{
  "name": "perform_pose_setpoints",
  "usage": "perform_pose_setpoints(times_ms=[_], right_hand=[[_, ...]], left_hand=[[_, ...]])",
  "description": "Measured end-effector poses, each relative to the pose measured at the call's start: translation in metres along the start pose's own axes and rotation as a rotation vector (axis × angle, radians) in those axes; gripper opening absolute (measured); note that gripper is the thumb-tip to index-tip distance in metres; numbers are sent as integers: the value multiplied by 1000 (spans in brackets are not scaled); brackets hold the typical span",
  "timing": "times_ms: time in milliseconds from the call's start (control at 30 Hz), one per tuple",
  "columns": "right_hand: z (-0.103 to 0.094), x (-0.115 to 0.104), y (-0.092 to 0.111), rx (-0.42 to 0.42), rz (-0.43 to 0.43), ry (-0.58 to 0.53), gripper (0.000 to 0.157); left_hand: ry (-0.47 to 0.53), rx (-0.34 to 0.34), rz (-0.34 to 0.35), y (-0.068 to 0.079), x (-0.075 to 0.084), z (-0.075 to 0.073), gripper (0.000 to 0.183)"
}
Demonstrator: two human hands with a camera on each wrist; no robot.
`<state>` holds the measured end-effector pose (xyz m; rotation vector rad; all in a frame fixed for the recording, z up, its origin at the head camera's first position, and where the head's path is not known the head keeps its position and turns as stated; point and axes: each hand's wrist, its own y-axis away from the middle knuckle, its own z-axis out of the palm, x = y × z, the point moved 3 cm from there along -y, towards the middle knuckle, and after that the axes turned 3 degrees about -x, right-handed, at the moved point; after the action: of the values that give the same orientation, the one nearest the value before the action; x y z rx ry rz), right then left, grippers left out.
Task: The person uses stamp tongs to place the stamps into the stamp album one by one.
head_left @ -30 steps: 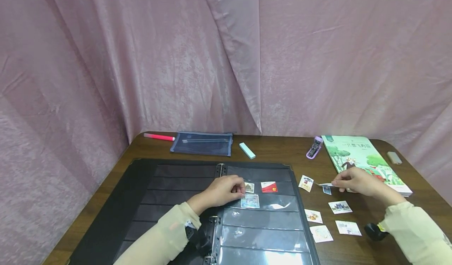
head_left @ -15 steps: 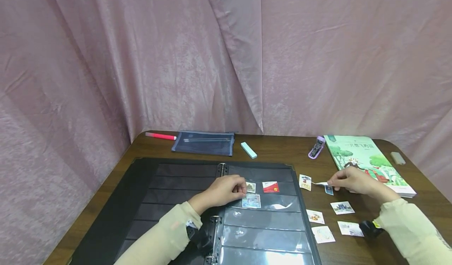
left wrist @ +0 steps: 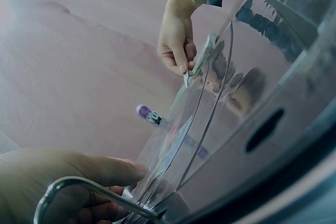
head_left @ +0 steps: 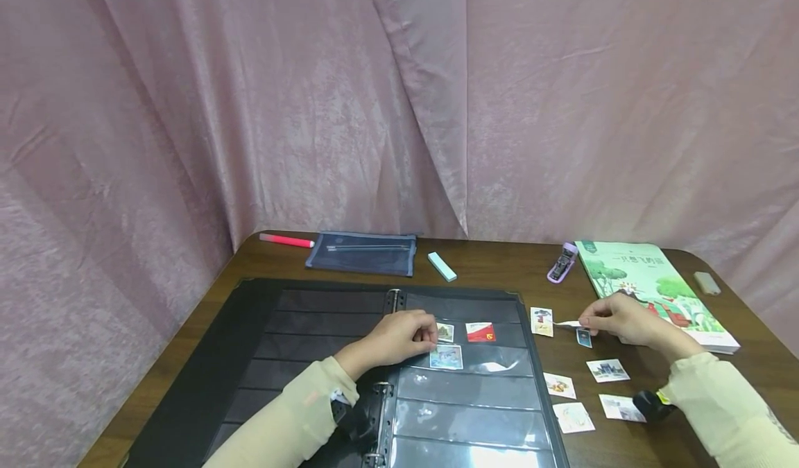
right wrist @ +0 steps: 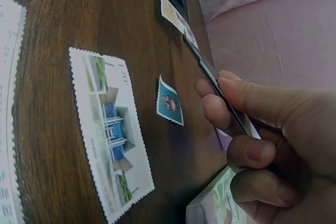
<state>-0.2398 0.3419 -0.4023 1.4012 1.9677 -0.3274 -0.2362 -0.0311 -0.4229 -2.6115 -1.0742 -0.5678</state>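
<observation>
My right hand [head_left: 621, 321] pinches a pair of metal tweezers [right wrist: 208, 72] between thumb and fingers. The tips meet the edge of a white-bordered stamp [head_left: 542, 322] on the table, right of the open stamp album [head_left: 324, 301]. Below the tweezers lies a small dark-blue stamp [right wrist: 169, 102]. My left hand [head_left: 399, 336] is at the album's right page, its thumb and fingers pinching a clear pocket strip beside the metal rings. Close to its fingertips, a blue stamp [head_left: 446, 357] and a partly covered greenish stamp [head_left: 445, 333] sit in pockets, with a red-and-white stamp [head_left: 480, 332] further right.
Several loose stamps, one with a blue building [right wrist: 113, 129], lie right of the album. A green picture book [head_left: 655, 288], purple clip-like object [head_left: 562, 263] and eraser [head_left: 707, 283] stand behind. A mesh pouch [head_left: 362, 253], pink pen [head_left: 287, 240] and pale-blue stick [head_left: 442, 266] line the back edge.
My right hand has moved slightly left, bringing the tweezers' tips to the white-bordered stamp, which has turned a little more upright. My left hand stays at the album pocket.
</observation>
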Motion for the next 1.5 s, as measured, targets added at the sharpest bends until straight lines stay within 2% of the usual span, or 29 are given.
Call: perform_pose_setpoints(times_ms=[267,533,667,900,1100,1500], right_hand=[[-5,-7,4,93,-34,168,19],[-12,-18,7,77,-7,118,22],[-16,-26,8,90,10,126,24],[-18,-39,5,106,-15,169,25],[-12,-52,-1,100,-79,130,22],[13,-68,-14,67,-137,54,24]], left_hand=[[4,-1,-8,2,-1,2,13],[14,7,-3,5,-3,4,13],[18,9,-3,6,-2,2,13],[14,2,-17,6,-2,0,12],[8,8,-13,4,-2,-2,12],[15,19,1,1,2,-2,11]])
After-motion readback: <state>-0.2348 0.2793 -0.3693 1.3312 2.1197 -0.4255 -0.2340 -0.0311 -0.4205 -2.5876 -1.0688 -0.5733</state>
